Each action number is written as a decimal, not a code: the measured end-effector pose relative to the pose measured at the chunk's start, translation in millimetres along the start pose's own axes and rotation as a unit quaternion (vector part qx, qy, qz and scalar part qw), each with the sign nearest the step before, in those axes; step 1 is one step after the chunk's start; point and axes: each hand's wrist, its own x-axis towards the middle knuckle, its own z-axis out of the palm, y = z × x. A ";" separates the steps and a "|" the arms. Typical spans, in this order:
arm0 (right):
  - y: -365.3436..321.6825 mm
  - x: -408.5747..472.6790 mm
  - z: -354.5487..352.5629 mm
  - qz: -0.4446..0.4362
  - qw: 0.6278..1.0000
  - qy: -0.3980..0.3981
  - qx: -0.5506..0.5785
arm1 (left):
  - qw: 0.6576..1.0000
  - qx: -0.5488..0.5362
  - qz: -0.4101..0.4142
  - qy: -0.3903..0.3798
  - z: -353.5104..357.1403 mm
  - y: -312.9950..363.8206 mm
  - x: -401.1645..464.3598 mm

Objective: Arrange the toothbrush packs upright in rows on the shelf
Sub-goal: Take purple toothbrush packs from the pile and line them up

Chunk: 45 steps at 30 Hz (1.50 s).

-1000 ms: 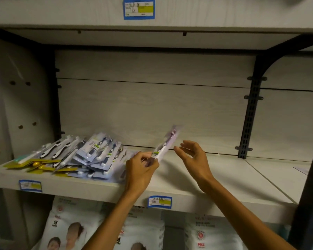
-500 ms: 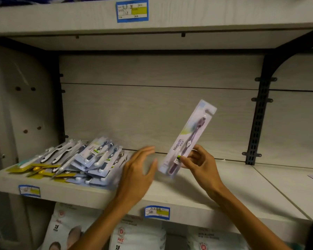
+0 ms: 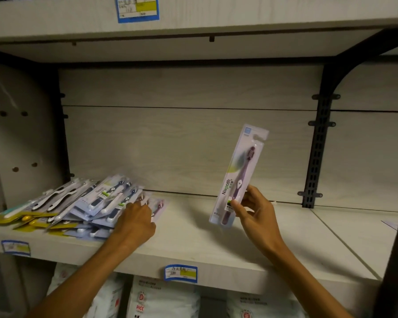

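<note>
A loose pile of toothbrush packs lies flat on the left part of the pale wooden shelf. My left hand reaches into the pile's right edge, its fingertips on a flat pack with a pinkish brush; whether it grips is hidden. My right hand pinches the lower end of a Niepoth pack with a purple toothbrush, holding it nearly upright and tilted right, above the middle of the shelf.
A black slotted upright with a curved bracket stands at the right. The shelf above overhangs close. Blue price labels sit on the shelf edges. White bagged goods fill the shelf below.
The purple pack passed from my left hand to my right, then rose and moved right, turning upright. My left hand went back left to the pile.
</note>
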 end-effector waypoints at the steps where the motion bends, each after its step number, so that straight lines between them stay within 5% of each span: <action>1: -0.2 -0.9 -0.1 0.000 1.000 -0.004 -0.003 | 1.000 0.001 0.000 0.000 -0.6 0.7 0.3; 6: -2.3 -5.2 0.3 -0.002 1.000 -0.018 -0.014 | 0.999 -0.046 0.009 0.003 -5.9 -0.2 0.1; 10: -3.3 -7.2 1.7 -0.005 0.999 -0.028 -0.037 | 0.971 -0.234 0.015 0.038 -5.8 -3.1 -4.2; 15: -5.7 -7.1 1.6 -0.005 0.999 -0.027 -0.046 | 0.832 -0.551 0.016 0.065 -15.1 10.0 -17.4; 21: -10.8 -7.3 -3.7 0.004 0.999 -0.002 -0.041 | 0.720 -0.692 0.030 0.038 -29.2 22.8 -37.4; 45: -143.3 -78.8 -144.6 0.009 0.975 0.097 -0.197 | 0.574 -0.782 0.236 -0.058 -70.8 170.4 -85.9</action>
